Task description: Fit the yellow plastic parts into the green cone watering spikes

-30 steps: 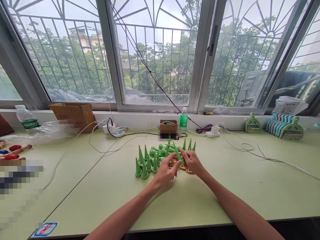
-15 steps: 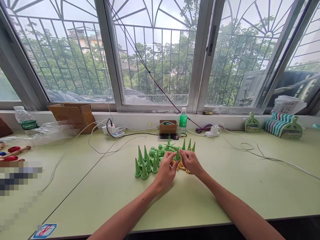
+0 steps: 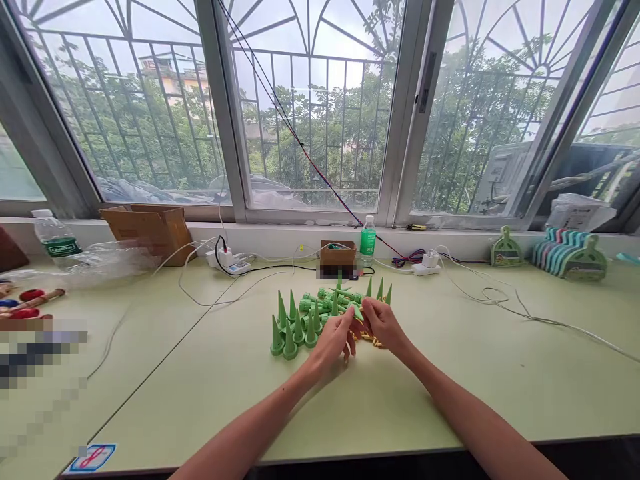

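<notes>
The left hand [image 3: 334,341] pinches a green cone [image 3: 357,312], probably to steady it. The right hand [image 3: 384,324] curls beside it, grip unclear.

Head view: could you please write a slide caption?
A green cone in left hand, right hand close by, near upright cones.

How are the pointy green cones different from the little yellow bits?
The green cones are bigger, while the yellow bits are tiny. Several green cones stand with their points up; the yellow bits in view lie in a loose heap. And the cones are green, while the bits are yellow. Both are on the table.
</notes>
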A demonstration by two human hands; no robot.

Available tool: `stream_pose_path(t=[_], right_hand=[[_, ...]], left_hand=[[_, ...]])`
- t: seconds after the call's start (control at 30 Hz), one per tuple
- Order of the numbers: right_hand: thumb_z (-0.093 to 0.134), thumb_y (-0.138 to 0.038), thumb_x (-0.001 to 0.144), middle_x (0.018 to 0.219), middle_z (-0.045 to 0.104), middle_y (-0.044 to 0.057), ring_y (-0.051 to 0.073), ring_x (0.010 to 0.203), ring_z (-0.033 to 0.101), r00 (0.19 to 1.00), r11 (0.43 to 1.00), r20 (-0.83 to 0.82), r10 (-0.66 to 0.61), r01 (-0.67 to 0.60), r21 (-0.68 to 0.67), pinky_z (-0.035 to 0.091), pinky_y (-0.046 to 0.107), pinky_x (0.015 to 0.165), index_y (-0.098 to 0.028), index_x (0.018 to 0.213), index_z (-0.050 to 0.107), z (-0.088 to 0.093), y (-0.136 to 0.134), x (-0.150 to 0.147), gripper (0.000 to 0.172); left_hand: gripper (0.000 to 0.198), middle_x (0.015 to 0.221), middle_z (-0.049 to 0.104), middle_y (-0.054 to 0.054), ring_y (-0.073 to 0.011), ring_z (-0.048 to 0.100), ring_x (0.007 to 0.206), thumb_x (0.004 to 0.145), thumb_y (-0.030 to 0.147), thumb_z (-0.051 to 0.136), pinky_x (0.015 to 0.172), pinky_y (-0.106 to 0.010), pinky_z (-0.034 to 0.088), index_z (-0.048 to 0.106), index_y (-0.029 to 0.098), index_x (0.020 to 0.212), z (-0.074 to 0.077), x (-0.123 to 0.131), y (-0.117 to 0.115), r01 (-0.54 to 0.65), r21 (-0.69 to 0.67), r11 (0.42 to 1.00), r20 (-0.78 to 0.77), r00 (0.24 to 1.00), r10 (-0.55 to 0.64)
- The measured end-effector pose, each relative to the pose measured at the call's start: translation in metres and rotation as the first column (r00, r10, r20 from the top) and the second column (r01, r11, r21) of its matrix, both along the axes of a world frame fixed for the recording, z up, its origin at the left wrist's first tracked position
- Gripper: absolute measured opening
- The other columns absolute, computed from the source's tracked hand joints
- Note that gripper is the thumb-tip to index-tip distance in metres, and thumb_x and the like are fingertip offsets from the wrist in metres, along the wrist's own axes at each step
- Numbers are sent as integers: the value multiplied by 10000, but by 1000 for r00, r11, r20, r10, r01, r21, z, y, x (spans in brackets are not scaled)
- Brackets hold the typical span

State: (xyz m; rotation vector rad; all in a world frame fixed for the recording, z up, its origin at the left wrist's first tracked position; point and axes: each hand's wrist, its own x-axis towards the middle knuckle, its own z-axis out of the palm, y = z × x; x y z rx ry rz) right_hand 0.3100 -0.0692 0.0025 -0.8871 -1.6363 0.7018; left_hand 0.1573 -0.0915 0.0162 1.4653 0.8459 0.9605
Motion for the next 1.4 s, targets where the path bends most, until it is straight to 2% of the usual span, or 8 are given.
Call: stream_pose_path(t=[0.1, 0.4, 0.63, 0.73, 0.9, 1.07, 1.23, 1.4], right_hand=[[383, -573, 973, 507, 407, -50, 92, 424, 397, 999, 999, 14, 36, -36, -11, 313, 228, 433, -209, 625, 389, 2, -2, 0, 504], [374, -543, 988, 469, 411, -53, 101, 426, 371, 998, 1000, 63, 17, -18, 7, 297, 239, 450, -214, 621, 382, 1, 1, 1, 492], [376, -571, 976, 437, 409, -51, 102, 400, 366, 998, 1000, 56, 12, -11, -25, 287, 241, 435, -215, 603, 384, 0, 1, 2, 515], [386, -593, 963, 412, 404, -47, 97, 379, 361, 1000, 998, 27, 6, -5, -65, 287, 241, 422, -213, 564, 386, 1, 0, 1, 551], [405, -631, 935, 368, 406, -27, 98, 353, 375, 1000, 993, 5, -13, 13, -113, 302, 241, 402, -212, 470, 391, 4, -2, 0, 626], [417, -628, 925, 328, 394, -22, 97, 320, 367, 1000, 991, 10, -2, 3, -132, 316, 236, 384, -208, 414, 408, 4, -2, 0, 661], [396, -578, 946, 313, 415, -6, 100, 319, 390, 996, 995, 88, -7, 16, -103, 356, 233, 409, -203, 366, 419, 7, -4, 0, 690], [405, -536, 952, 296, 388, -11, 99, 311, 381, 995, 998, 103, -1, 8, -69, 378, 242, 439, -208, 337, 393, 10, -5, -1, 697]], left_hand=[[604, 741, 586, -39, -79, 502, 435, 846, 707, 438, 345, -193, 371, 586, 133, 734, 3, 0, -2, 18, -46, 999, 17, 1000, -18], [552, 785, 600, -33, -72, 510, 456, 842, 677, 497, 360, -198, 400, 596, 135, 799, -1, -1, 0, 30, -29, 999, 23, 999, -29], [471, 667, 541, 17, -77, 498, 454, 818, 622, 578, 373, -197, 394, 540, 156, 763, 0, -3, -1, 0, 22, 1000, -16, 1000, 0], [436, 623, 498, 43, -76, 485, 436, 814, 592, 602, 372, -199, 386, 520, 166, 773, 0, -4, -2, -2, 69, 998, -39, 999, 5], [405, 733, 540, 25, -82, 513, 463, 795, 557, 638, 356, -198, 372, 499, 179, 836, -3, -4, -2, -1, 145, 989, -66, 998, 10], [362, 752, 551, 23, -77, 516, 482, 780, 481, 670, 398, -200, 385, 455, 189, 775, -5, -4, -1, -26, 212, 977, -96, 994, 47], [256, 699, 540, 24, -89, 486, 515, 791, 393, 665, 460, -209, 398, 528, 178, 818, -9, -4, 1, -115, 345, 932, -135, 976, 170], [193, 790, 546, -9, -94, 479, 554, 819, 357, 629, 478, -207, 399, 588, 173, 862, -12, -4, 2, -123, 419, 900, -134, 972, 195]])
